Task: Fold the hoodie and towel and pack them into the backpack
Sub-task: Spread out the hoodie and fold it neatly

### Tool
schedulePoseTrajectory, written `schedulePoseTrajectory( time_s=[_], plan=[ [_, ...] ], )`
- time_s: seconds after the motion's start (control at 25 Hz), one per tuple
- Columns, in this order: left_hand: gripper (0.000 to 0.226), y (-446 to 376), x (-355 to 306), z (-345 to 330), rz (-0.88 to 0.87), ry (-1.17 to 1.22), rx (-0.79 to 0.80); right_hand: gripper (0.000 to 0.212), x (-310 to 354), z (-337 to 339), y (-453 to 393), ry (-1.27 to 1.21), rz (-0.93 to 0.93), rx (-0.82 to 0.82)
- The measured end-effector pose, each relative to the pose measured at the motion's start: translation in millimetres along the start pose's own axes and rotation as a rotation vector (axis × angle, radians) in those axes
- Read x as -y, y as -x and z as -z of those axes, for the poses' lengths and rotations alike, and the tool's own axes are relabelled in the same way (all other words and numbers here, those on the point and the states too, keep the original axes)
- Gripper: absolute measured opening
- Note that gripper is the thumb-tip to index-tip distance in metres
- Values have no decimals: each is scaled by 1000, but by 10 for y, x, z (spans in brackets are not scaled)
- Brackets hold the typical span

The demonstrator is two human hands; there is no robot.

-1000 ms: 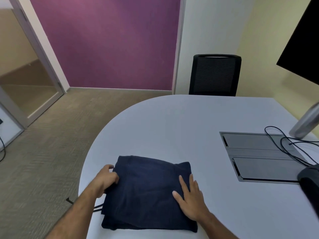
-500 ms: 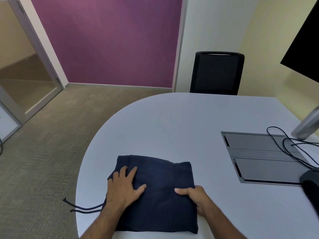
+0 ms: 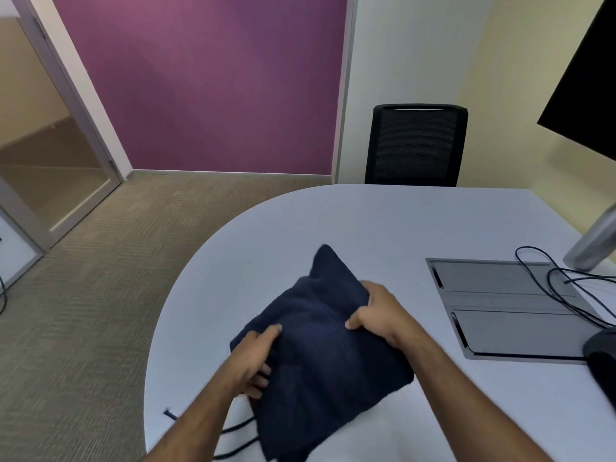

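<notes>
Folded navy hoodie (image 3: 320, 348) raised off the white table (image 3: 333, 221), near its front edge. Your left hand (image 3: 251, 360) and right hand (image 3: 380, 315) grip opposite sides, fingers curled into fabric.

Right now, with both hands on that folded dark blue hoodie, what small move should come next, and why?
Probably lift the hoodie clear of the table. Both the left hand and right hand already grip its sides, and its far corner is raised. No backpack is clearly visible, so where it goes is uncertain.
</notes>
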State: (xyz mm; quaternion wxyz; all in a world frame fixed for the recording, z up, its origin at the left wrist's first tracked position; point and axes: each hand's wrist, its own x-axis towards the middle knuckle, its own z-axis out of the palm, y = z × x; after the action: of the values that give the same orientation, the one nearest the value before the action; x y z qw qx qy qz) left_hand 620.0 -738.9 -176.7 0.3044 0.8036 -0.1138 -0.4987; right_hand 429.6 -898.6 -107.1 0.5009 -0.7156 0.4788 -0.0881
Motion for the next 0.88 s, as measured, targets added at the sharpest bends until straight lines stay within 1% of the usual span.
schedulePoseTrajectory(
  time_s=[0.08, 0.12, 0.2, 0.24, 0.28, 0.36, 0.4, 0.44, 0.48, 0.52, 0.56, 0.64, 0.68, 0.76, 0.84, 0.88],
  plan=[
    [80, -3, -130, -53, 52, 342, 196, 41, 327, 201, 104, 257, 126, -34],
    [90, -10, -229, -91, 53, 494, 305, 39, 489, 275, 185, 370, 191, -61],
    [110, 7, -517, -184, -5, 698, 450, 42, 745, 363, 348, 606, 323, -144],
    [110, 41, -692, -237, -58, 741, 483, 43, 830, 379, 415, 733, 385, -199],
    [100, 72, -867, -292, -114, 776, 496, 42, 858, 367, 464, 849, 447, -259],
    [69, 111, -1146, -371, -238, 816, 528, 40, 762, 262, 487, 999, 610, -414],
    [63, 105, -1222, -385, -278, 813, 545, 41, 637, 201, 457, 1047, 689, -509],
    [65, 83, -1247, -380, -293, 783, 554, 43, 475, 137, 398, 1074, 736, -596],
    [70, 39, -1220, -374, -284, 739, 560, 43, 269, 74, 320, 1085, 754, -648],
    [74, -4, -1146, -370, -251, 688, 560, 44, 36, 1, 237, 1100, 758, -659],
    [74, -67, -1031, -384, -213, 629, 557, 46, -212, -84, 168, 1114, 746, -617],
    [62, -190, -720, -459, -129, 538, 516, 56, -711, -287, 93, 1185, 688, -442],
    [56, -234, -576, -496, -84, 498, 473, 60, -947, -404, 93, 1235, 637, -337],
    [51, -357, -329, -557, -52, 319, 319, 71, -1311, -596, 144, 1283, 587, -180],
    [55, -458, -198, -621, -76, 156, 212, 89, -1486, -673, 191, 1234, 545, -37],
    [62, -508, -160, -663, -100, 106, 159, 90, -1514, -661, 203, 1193, 542, 13]
  ],
)
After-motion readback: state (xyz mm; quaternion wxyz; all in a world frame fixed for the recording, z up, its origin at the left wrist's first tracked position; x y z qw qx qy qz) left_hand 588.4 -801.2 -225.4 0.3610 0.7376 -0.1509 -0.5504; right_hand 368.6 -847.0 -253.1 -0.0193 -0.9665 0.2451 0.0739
